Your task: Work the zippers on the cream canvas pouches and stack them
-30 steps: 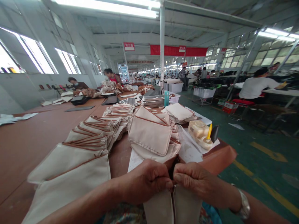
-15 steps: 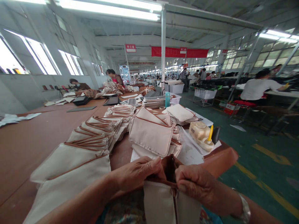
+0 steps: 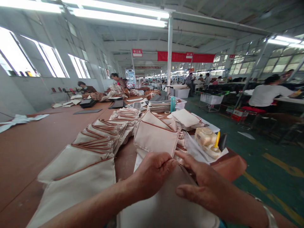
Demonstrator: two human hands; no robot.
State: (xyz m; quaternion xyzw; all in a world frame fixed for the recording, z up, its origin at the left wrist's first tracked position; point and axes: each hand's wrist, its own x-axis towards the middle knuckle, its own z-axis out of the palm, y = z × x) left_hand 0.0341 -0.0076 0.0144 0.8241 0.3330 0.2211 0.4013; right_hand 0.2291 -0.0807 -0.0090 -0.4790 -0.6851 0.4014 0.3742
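A pale fabric piece point(image 3: 166, 205) lies low in front of me, its broad face turned up. My left hand point(image 3: 154, 172) is closed in a pinch on its upper edge. Over the right part of the same piece rests my right hand point(image 3: 204, 186), thumb and fingers spread apart. Just beyond my hands is a stack of pale pieces with brown edging point(image 3: 155, 137). To the left, a long fanned row of similar pieces point(image 3: 83, 177) runs away from me along the brown table point(image 3: 30, 148).
At the right table edge stand a cream container point(image 3: 205, 136) and a yellow-handled tool point(image 3: 217, 140) on white paper. Farther back are a teal cylinder point(image 3: 172, 104), another pale stack point(image 3: 186, 118) and a metal post point(image 3: 169, 57). A person in white point(image 3: 266, 95) sits at right.
The piece in my hands has turned from its opened brown-lined mouth to a flat pale face. My right hand has let go its pinch and spread. The view has shifted slightly left.
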